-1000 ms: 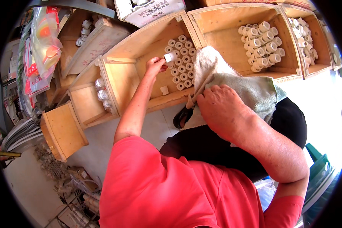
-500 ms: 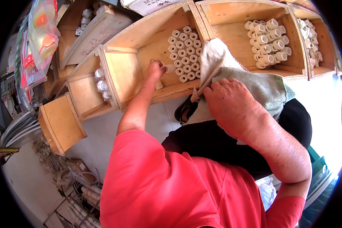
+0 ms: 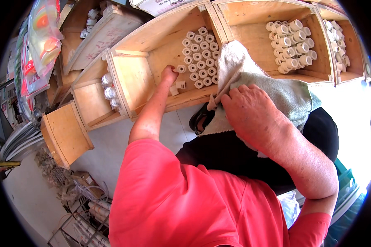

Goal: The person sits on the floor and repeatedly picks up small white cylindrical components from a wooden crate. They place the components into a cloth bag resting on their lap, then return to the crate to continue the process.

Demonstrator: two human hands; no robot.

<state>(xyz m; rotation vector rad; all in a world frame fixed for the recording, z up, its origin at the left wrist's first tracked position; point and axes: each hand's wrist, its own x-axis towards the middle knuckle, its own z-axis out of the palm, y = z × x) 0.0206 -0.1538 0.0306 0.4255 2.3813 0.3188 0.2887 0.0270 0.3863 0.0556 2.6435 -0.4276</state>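
Inside the wooden box in front of me, my left hand (image 3: 169,75) has its fingertips on a white plastic pipe fitting (image 3: 181,69), which stands with its hexagonal end up. Just right of it, several matching fittings (image 3: 201,65) stand in close rows. Below my fingers, a loose white fitting (image 3: 180,85) lies on its side near the box's front wall. My right hand (image 3: 251,109) is closed on a grey-green cloth (image 3: 272,88) that drapes over the box divider and my knee.
To the right, another wooden box (image 3: 251,39) holds stacked white fittings (image 3: 290,45); a further box holds more (image 3: 338,45). On the left are a smaller box with wrapped pieces (image 3: 110,91) and hanging plastic bags (image 3: 43,37). Coiled pipes (image 3: 18,142) lie beyond.
The fitting at my left fingertips has shifted slightly left and away from me, and now stands upright. The loose fitting below shows more plainly. My right hand has stayed on the cloth.
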